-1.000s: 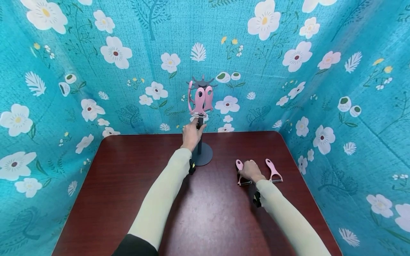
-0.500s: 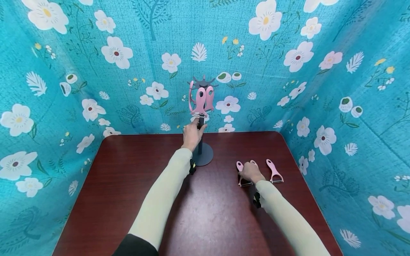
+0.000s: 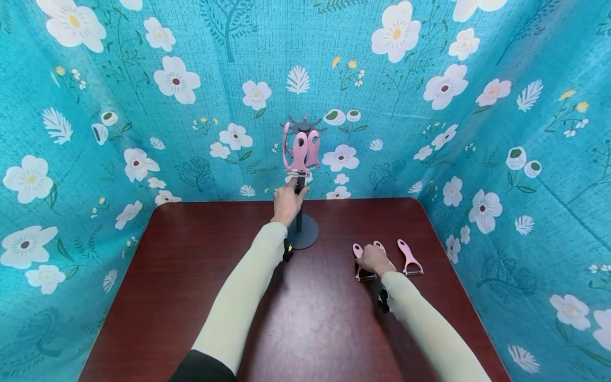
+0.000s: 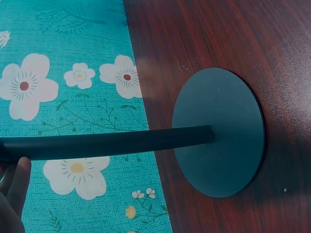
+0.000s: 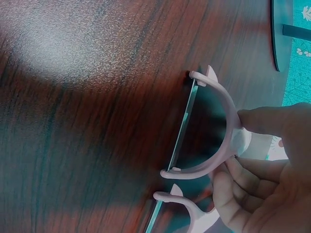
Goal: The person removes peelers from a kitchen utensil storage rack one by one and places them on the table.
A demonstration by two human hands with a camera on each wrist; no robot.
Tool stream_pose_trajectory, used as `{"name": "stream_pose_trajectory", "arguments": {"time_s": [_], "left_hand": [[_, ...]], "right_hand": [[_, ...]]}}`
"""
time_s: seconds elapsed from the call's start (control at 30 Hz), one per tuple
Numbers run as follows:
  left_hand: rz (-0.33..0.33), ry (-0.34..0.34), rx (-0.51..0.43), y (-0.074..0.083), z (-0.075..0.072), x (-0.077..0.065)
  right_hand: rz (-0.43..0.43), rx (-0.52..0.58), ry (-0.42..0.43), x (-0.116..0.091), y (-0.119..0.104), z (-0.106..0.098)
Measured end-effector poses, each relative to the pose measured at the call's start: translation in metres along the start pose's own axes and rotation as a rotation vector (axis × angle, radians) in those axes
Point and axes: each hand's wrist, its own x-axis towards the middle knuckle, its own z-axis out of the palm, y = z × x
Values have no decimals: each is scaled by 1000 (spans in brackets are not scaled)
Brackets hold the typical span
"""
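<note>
My left hand grips the dark post of an upright rack; in the left wrist view only the fingers show, at the post's far left. From the rack's hooked top hang pink peelers, one in front, one at the right and one at the left. At the right of the table, my right hand pinches the neck of a pink Y-shaped peeler between thumb and fingers. Its blade faces away from the palm. Close beside it lies a second peeler, partly hidden by the hand.
Another pink peeler lies right of my right hand on the dark red table. The rack's round base stands near the table's back edge. A blue flowered cloth hangs behind and along both sides.
Both hands keep their holds on the post and the peeler. The head view shifts very slightly.
</note>
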Motion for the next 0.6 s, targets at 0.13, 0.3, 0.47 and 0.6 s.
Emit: {"name": "stream_pose_trajectory", "arguments": {"time_s": [0.13,0.3,0.47,0.6], "left_hand": [[-2,3,-3,0,1,0],[-6,1,9,1,1,0],[-13,-6,21,2,0,0],[-12,-5,35,1,1,0]], "right_hand": [[2,0,3,-1,1,0],[4,16,2,-1,2,1],[-28,1,23,1,3,-1],[15,26,12,2,2,-8]]}}
